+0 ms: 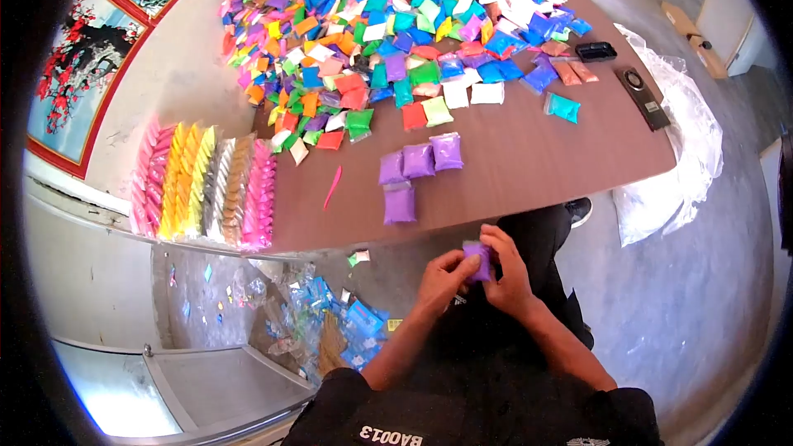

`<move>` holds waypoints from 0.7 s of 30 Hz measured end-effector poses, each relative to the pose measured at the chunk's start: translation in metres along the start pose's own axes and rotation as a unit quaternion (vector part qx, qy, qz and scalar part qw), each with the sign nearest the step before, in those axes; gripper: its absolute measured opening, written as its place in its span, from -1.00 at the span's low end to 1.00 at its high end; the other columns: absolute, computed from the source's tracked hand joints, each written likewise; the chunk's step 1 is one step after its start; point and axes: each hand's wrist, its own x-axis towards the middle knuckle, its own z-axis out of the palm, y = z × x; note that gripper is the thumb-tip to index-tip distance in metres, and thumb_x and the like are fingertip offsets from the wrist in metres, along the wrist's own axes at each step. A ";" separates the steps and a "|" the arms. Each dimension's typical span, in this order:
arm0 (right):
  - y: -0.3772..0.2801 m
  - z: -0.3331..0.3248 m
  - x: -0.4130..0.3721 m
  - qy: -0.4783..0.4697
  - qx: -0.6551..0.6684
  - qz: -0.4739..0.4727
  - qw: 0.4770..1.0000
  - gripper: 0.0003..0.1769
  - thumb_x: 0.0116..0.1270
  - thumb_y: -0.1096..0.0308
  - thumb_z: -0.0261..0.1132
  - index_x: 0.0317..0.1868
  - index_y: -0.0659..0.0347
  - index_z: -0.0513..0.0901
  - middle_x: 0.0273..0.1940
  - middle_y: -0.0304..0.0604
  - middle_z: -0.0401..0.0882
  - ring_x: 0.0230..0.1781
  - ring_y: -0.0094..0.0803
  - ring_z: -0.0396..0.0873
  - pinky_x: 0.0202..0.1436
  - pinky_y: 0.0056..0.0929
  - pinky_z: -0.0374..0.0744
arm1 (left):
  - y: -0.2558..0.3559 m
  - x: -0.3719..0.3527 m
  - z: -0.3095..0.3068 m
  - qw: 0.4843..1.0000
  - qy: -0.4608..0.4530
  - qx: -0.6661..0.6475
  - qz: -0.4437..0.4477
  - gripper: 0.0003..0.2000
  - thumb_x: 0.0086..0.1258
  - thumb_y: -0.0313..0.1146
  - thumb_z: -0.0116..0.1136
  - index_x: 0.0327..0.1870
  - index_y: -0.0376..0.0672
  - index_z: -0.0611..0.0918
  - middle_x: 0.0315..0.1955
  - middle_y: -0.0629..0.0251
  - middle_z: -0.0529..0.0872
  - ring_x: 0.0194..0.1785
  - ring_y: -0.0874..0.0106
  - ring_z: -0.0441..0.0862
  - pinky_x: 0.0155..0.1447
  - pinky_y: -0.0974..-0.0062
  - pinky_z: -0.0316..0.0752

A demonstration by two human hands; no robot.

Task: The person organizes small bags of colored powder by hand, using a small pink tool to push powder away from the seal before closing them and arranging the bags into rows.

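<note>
My left hand (446,281) and my right hand (506,271) are together over my lap, just off the table's front edge. Between their fingers they grip a small purple packet (477,259). On the table in front of them lie several similar purple packets (400,203), most in a short row and one below it. A thin pink stick-like tool (332,187) rests to their left. The fingers cover part of the packet in my hands.
A big heap of multicoloured packets (372,29) covers the far part of the brown table (512,169). Rows of sorted packets (206,186) stand at its left edge. A black device (643,99) and a black tray (595,51) lie at the right. Plastic litter (330,322) covers the floor.
</note>
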 end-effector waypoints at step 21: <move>0.018 0.013 0.001 0.025 0.404 0.318 0.858 -0.84 0.50 0.45 0.31 0.02 0.28 0.69 -0.15 -0.32 0.67 -0.17 -0.59 0.62 -0.02 -0.55 0.62 | 0.007 0.000 0.001 0.984 0.010 0.103 0.147 -0.78 0.49 -0.30 0.31 -0.04 -0.28 0.70 -0.27 0.39 0.74 -0.22 0.59 0.63 -0.09 0.56 0.55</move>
